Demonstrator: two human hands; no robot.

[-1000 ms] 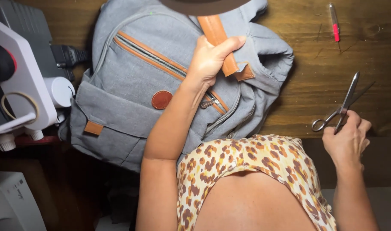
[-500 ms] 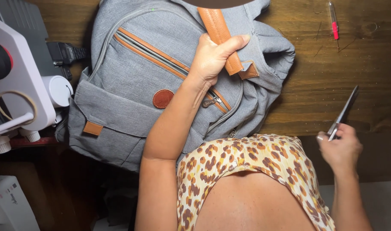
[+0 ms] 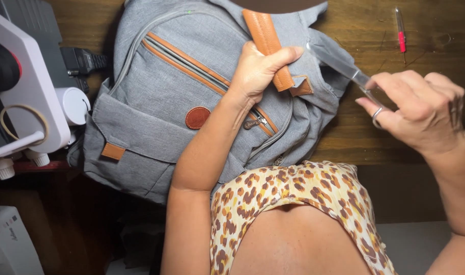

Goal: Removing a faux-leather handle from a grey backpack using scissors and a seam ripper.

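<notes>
A gray backpack [image 3: 156, 102] lies flat on the brown wooden surface [image 3: 426, 102], just in front of the person. The left hand [image 3: 258, 71] rests on the bag, fingers curled tight around its tan leather strap [image 3: 263, 35], thumb stretched along the strap. The right hand [image 3: 420, 109] is closed on a pair of scissors [image 3: 352, 74], with a finger through the metal ring. The blades look close together and point at the bag's edge, near the strap's end. A red pen [image 3: 400, 30] lies on the wood, far from both hands. A white machine [image 3: 29, 91] stands to the left of the bag.
</notes>
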